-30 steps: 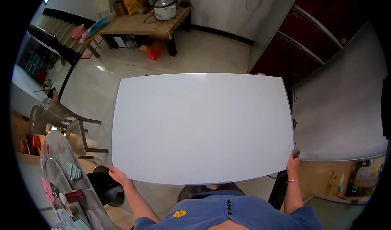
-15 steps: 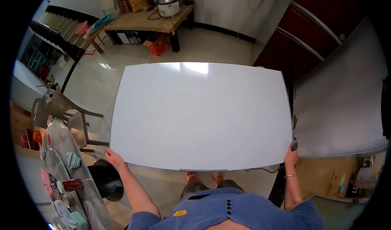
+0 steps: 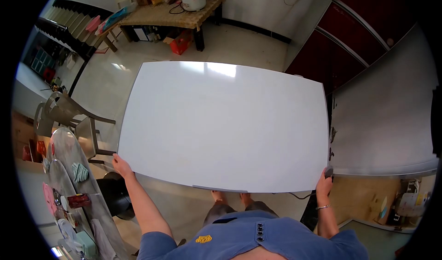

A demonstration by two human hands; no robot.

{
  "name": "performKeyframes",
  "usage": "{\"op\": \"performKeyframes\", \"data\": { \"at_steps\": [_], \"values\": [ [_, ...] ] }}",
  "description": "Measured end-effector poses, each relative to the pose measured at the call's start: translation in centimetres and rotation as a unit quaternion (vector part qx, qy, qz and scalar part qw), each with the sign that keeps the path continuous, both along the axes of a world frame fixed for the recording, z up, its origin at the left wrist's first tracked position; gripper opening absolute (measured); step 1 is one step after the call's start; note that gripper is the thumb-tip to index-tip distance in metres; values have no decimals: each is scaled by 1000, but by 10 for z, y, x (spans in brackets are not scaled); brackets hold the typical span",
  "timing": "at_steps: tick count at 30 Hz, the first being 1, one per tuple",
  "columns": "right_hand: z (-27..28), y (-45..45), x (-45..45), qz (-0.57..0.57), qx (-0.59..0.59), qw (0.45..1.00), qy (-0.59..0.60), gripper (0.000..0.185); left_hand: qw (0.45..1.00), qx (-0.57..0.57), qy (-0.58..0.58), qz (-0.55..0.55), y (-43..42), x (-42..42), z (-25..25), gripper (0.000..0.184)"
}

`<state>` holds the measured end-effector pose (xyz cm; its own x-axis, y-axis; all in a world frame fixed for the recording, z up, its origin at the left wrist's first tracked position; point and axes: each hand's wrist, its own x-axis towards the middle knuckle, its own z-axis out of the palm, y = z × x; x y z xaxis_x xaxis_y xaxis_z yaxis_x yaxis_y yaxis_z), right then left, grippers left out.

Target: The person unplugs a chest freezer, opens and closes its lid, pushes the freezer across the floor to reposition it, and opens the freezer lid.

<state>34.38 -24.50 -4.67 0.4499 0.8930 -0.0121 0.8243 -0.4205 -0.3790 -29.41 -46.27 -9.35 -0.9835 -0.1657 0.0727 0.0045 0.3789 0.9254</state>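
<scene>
A large, glossy white board [image 3: 221, 126] fills the middle of the head view, with a grey strip [image 3: 220, 188] along its near edge. My left hand [image 3: 122, 165] grips the near left corner, its fingers curled around the edge and partly hidden. At the near right corner, my right hand [image 3: 324, 184] is closed on the board's edge, beside a small dark grey piece [image 3: 328, 171]. What lies beneath the board is hidden. A dark cord [image 3: 299, 196] shows past its near edge, left of my right hand.
To the left stand a metal chair [image 3: 87, 133], a cluttered grey table [image 3: 69, 168] and a black round stool-like object [image 3: 117, 195]. A covered table [image 3: 161, 18] with a rice cooker [image 3: 193, 0] is at the back. Dark red cabinet doors [image 3: 331, 53] rise at right.
The board has turned slightly, its left side moving away from me and its right side toward me. Both hands have moved with it and kept their hold.
</scene>
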Motion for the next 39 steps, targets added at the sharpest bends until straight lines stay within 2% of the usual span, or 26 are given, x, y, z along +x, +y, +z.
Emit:
{"op": "performKeyframes", "data": {
  "at_steps": [6,8,11,12,14,17,19,21,23,24,25,27,29,31,32,34,35,37,39],
  "values": [
    [1,-25,-6,1,3,1000,0,45,999,10,-21,-38,-7,-14,-1,40],
    [5,-28,-8,-2,4,1000,-5,45,998,-52,-5,-30,-8,-17,-4,40],
    [7,-25,-11,1,-10,1000,11,48,997,-75,2,-16,-11,-22,-13,41],
    [3,-25,-8,19,17,999,33,48,997,-73,4,-11,-13,-23,-16,41],
    [-6,-23,3,37,47,997,57,47,999,-35,-1,14,-14,-19,-23,46],
    [-11,-20,19,57,13,997,44,44,1000,14,18,9,-20,6,-30,50],
    [-5,-19,21,29,-30,997,72,45,996,80,20,19,-23,45,-21,44],
    [-1,-23,27,36,-3,996,76,45,998,69,5,-10,-44,66,-42,38],
    [3,-25,32,54,41,982,173,43,992,104,-52,-39,-55,91,-55,31],
    [-24,-20,52,83,83,974,194,41,993,70,-51,-85,-59,106,-56,29],
    [-24,-21,54,90,85,972,198,41,990,35,-49,-130,-58,123,-56,27],
    [-18,-24,53,94,-1,992,85,41,976,0,-59,-209,-49,163,-31,23],
    [-21,-27,51,119,18,989,83,40,948,-9,-62,-311,-49,187,-37,22],
    [-12,-32,44,130,62,987,71,40,929,-17,-66,-365,-47,216,-25,22],
    [-8,-33,40,123,30,991,51,38,932,-15,-65,-357,-49,225,-19,22],
    [-20,-28,51,147,47,987,38,36,889,-35,-96,-446,-56,236,-11,23],
    [-27,-25,57,162,63,984,24,35,895,-30,-95,-435,-61,236,-9,23],
    [-29,-21,56,210,122,969,51,39,843,-136,-143,-501,-68,237,-6,24],
    [-22,-19,48,206,118,962,136,41,856,-144,-136,-477,-79,239,-5,24]
  ]
}}
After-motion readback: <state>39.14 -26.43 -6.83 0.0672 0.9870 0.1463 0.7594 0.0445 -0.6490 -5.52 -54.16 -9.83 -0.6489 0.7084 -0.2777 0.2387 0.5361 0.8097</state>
